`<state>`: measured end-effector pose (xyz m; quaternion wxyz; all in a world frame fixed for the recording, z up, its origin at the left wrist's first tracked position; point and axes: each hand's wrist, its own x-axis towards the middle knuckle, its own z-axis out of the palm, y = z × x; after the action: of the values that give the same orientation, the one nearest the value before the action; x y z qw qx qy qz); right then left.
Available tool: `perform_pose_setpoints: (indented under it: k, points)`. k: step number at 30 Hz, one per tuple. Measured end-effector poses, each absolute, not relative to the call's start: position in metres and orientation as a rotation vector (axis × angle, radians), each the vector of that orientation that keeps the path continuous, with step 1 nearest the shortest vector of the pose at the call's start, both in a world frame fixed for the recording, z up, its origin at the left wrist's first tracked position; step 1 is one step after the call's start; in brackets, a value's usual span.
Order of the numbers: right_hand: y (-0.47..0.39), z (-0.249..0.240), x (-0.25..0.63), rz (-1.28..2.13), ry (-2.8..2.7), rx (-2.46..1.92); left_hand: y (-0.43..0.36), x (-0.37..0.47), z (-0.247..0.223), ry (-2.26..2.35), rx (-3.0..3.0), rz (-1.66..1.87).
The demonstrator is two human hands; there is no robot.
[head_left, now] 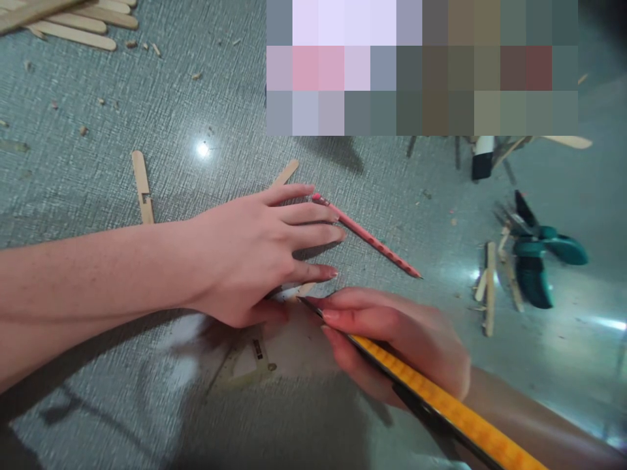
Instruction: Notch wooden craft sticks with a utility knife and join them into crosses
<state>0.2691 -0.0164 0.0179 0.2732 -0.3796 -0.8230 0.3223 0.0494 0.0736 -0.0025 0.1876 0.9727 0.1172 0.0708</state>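
My left hand [255, 248] lies flat with its fingers spread. A wooden craft stick [287, 172] pokes out above its fingers, and most of that stick is hidden under the hand. A small pale piece of wood [306, 288] shows below the index finger; I cannot tell if it belongs to the same stick. My right hand [396, 339] is closed around a yellow and black utility knife [421, 378]. The knife's tip is close to the left thumb and index finger, at the wood. A pink pencil [372, 239] lies just beyond the left fingertips.
A notched craft stick [141, 183] lies beyond my left forearm. Several craft sticks [78, 26] are piled at the far left, with wood chips around. Green-handled pliers [536, 254] lie on the right by broken stick pieces [489, 287]. The textured table [206, 85] reflects light. A pixelated block covers the upper right.
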Motion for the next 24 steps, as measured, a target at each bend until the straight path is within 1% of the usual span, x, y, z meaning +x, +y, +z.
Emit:
perform_pose_setpoints:
  k: [13, 24]
  points:
    - [-0.0213, 0.0249, 0.2597, 0.881, -2.211, -1.150, 0.0703, 0.0528, -0.0025, 0.398, 2.660, 0.261]
    - [-0.0212, 0.0206, 0.2623, 0.875, -2.248, -1.096, 0.0690, 0.0538, -0.0007, 0.429, 2.627, 0.245]
